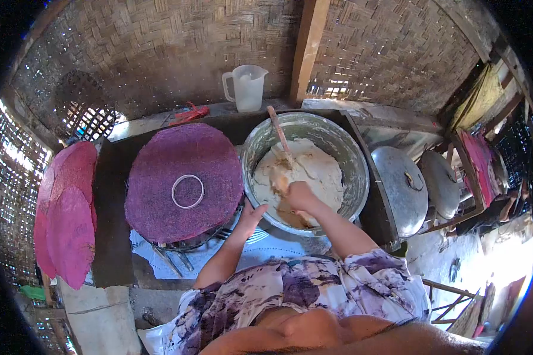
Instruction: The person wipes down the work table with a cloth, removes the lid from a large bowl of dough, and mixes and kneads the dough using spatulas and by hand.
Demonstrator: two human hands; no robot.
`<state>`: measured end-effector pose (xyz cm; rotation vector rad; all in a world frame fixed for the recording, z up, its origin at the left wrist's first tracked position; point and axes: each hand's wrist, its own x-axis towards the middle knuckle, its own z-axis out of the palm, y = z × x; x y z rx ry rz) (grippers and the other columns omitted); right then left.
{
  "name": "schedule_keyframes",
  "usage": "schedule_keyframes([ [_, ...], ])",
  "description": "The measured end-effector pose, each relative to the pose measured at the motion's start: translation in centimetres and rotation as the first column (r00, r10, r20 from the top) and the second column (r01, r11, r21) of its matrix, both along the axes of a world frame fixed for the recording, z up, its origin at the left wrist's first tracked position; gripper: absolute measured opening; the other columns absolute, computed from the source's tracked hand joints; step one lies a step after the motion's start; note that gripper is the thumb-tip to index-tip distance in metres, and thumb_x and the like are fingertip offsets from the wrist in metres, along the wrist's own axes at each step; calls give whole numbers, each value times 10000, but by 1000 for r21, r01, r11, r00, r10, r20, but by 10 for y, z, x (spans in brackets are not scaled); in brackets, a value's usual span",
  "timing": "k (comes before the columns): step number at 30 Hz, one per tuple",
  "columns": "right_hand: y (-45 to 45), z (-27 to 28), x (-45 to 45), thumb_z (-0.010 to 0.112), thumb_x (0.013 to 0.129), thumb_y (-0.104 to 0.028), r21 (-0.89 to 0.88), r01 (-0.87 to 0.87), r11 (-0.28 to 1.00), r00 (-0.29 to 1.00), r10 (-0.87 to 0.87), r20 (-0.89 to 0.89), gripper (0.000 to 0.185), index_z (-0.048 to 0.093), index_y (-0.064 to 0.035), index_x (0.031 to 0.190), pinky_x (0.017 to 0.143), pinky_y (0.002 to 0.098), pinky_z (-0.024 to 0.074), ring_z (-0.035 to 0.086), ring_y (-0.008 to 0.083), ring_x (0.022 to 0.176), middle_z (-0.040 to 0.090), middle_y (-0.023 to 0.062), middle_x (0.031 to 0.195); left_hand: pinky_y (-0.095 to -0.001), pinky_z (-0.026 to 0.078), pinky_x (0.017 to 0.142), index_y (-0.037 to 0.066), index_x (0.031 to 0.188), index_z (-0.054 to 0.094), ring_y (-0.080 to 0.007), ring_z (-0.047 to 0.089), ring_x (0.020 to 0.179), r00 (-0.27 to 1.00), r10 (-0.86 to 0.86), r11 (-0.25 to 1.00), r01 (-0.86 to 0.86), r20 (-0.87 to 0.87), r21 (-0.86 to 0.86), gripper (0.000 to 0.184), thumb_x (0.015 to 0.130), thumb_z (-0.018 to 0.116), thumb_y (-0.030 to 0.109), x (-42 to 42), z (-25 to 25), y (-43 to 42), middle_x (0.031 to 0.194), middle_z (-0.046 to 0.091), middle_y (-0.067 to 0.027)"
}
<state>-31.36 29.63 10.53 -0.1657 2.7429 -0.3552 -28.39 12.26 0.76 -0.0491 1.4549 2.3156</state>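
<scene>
A large metal basin [362, 192] holds a thick, pale dough-like mass [320, 168]. My left hand [250, 218] grips the near-left side of the basin, its thumb at the rim and its other fingers partly hidden. Inside, my right hand [300, 197] is closed, low over the mass. A blurred, brownish, batter-smeared thing [278, 179] shows at its fingers; its kind is unclear. A wooden stick [279, 130] leans against the far rim, its lower end in the mass.
Left of the basin lies a round purple mesh sheet [154, 171] with a white ring [188, 191] on it. A plastic pitcher [248, 89] stands behind. Pink sheets [68, 219] hang at far left. Metal lids [400, 186] stand at right, beyond the wooden table edge [370, 177].
</scene>
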Motion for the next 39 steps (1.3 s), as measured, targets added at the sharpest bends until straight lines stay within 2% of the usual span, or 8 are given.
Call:
schedule_keyframes([
  [5,-54,-44,-10,606,638,-199,-18,-25,1000,968,20,-250,164,658,-44,632,592,373,497,626,267,612,621,177,667,-351,350,929,107,1331,199,-184,398,1118,1000,-10,996,10,-8,85,645,798,562,78,-1,0,-1,1251,383,-62],
  [13,-7,16,-16,625,568,-170,186,-333,924,943,327,63,147,652,-34,616,581,372,468,602,273,571,589,149,567,-453,342,910,178,1334,186,-220,402,1124,999,-36,999,36,8,-13,709,770,615,179,-2,-6,-3,1255,399,-49],
  [17,-15,24,4,583,603,-241,-99,-290,952,955,280,-100,220,638,-29,583,595,376,472,600,288,566,592,156,572,-489,312,924,188,1337,182,-235,397,1141,997,-68,998,68,-46,8,705,776,609,190,-4,-13,-3,1276,381,-50],
  [25,16,-40,-40,570,672,-202,-25,-173,985,984,174,47,235,608,-7,546,503,352,455,572,250,493,585,139,541,-433,373,909,143,1297,237,-229,436,1113,997,-31,999,32,-65,25,623,790,599,128,-3,-11,-6,1231,422,-73],
  [27,61,-51,-23,539,750,-162,-329,108,938,965,-19,261,222,618,5,625,460,315,440,550,180,458,586,101,540,-410,416,883,146,1259,285,-217,468,1074,1000,-1,1000,1,-6,-9,575,778,591,67,-4,-11,-5,1194,446,-66],
  [34,102,70,46,528,764,-204,-282,199,939,936,-97,338,223,627,-12,711,532,333,449,584,193,523,594,93,559,-412,400,884,132,1295,247,-215,448,1096,1000,2,999,-1,-31,47,619,787,599,88,-2,-3,-2,1216,430,-82],
  [37,126,108,57,512,783,-168,-288,208,935,963,-145,225,179,622,-27,773,550,348,470,619,207,600,614,110,630,-400,384,906,85,1289,274,-233,444,1101,998,58,997,-58,2,56,622,764,606,69,1,7,2,1216,433,-96],
  [39,154,91,50,495,790,-137,150,44,988,985,-18,-174,163,620,-36,818,577,362,488,631,228,665,627,128,710,-383,362,927,34,1274,291,-251,444,1100,963,204,969,-224,-175,-101,623,743,616,61,6,8,9,1218,434,-112],
])
